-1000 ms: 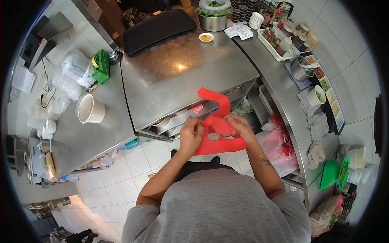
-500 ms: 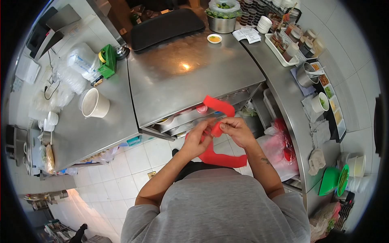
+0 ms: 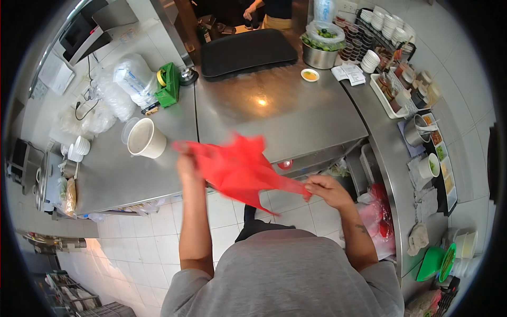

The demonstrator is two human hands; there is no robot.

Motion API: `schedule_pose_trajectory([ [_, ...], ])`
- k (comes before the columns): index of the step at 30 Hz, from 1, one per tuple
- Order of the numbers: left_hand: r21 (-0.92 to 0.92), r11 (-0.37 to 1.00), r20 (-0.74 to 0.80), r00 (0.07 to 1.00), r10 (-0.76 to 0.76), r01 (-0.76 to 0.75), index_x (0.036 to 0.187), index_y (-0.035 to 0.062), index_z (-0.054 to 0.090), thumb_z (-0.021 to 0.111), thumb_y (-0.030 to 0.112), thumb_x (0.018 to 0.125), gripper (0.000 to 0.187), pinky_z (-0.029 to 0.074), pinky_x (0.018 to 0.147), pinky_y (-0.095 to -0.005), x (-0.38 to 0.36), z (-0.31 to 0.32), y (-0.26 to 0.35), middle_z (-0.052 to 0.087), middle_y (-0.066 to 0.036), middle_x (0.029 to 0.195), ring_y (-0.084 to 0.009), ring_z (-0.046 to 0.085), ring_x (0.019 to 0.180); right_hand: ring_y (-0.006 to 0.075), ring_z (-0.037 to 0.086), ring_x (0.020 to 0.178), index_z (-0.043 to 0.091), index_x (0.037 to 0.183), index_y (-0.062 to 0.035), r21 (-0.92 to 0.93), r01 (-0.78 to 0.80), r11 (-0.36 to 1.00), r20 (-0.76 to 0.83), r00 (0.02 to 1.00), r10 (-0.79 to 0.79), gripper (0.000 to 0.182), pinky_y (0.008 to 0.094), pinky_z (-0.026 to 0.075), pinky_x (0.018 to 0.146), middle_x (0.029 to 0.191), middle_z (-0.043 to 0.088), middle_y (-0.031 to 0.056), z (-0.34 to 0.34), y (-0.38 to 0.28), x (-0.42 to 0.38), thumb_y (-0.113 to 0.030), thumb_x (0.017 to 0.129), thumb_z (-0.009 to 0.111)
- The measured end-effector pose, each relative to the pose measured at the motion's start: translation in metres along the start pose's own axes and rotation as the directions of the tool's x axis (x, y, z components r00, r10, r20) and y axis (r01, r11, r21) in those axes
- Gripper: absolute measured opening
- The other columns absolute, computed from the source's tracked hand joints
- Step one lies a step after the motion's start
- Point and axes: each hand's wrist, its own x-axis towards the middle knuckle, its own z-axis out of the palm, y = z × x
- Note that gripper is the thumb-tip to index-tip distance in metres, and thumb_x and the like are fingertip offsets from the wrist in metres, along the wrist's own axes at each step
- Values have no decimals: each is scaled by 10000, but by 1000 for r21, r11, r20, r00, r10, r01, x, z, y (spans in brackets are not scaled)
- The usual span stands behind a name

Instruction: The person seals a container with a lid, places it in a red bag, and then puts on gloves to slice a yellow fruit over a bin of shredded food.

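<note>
Red plastic bag stretched wide in front of the tabletop, near a white paper bowl: left hand and right hand each pinched shut on an opposite edge, mouth thereby spread apart.

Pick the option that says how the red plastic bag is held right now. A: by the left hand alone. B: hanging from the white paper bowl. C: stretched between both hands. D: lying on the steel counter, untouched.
C: the red plastic bag spans from the raised left hand across to the right hand, in front of the steel counter.
</note>
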Motion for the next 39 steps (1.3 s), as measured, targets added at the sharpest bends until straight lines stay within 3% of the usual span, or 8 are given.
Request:
schedule_pose_trajectory([
  [9,368,286,644,464,608,-885,1007,25,611,501,76,984,124,441,579,-267,34,57,46,620,-53,803,-115,528,629,262,575,1129,489,1375,-104,-394,297,870,-333,836,-436,502,361,443,942,1333,534,136,16,-108,125,-197,900,626],
  [11,395,260,699,472,537,-881,1027,26,611,503,45,970,124,450,592,-273,23,68,52,615,-65,802,-119,534,644,322,540,1183,456,1394,-107,-670,344,658,-71,852,-519,547,414,432,966,1337,528,166,63,-133,174,-195,881,626],
  [16,605,223,551,605,575,-764,1033,20,613,537,68,962,114,480,671,-309,62,14,118,611,-97,801,-171,597,736,299,621,1031,431,1365,-93,-715,-86,694,161,945,283,501,393,499,852,1216,603,169,78,-61,262,-200,910,614],
  [21,894,-448,416,410,812,-18,1206,-42,524,530,305,959,425,539,657,-378,184,-140,203,632,-200,886,-282,667,791,161,602,946,456,1326,-82,152,-249,957,177,959,221,403,298,502,778,1144,617,117,98,-73,277,-158,950,581],
  [23,950,210,116,884,452,-232,1207,-63,500,501,250,927,420,534,567,-351,183,-146,210,630,-202,888,-264,669,739,142,575,1001,458,1333,-70,159,-289,944,261,935,242,405,288,486,826,1201,586,107,110,-92,294,-154,956,578],
  [25,795,595,68,992,107,-118,1195,-80,494,445,75,834,396,512,441,-306,161,-118,212,628,-174,908,-207,658,654,152,559,1056,464,1340,-56,85,-316,945,380,887,263,415,297,475,873,1252,561,107,128,-93,311,-175,959,576],
  [34,520,816,168,967,192,-252,1191,-90,491,395,-25,792,415,520,464,-318,128,-53,206,625,-177,878,-199,620,581,157,650,835,669,1097,-7,-224,-461,858,471,720,510,357,309,535,712,985,689,76,211,-37,347,-312,968,536],
  [39,794,506,417,907,-52,-336,1232,-51,492,393,-24,788,457,484,439,-310,85,-25,231,636,-129,800,-159,563,470,206,653,669,678,977,37,419,-481,770,296,874,385,299,339,513,603,891,691,118,167,-47,368,-231,944,550],
])
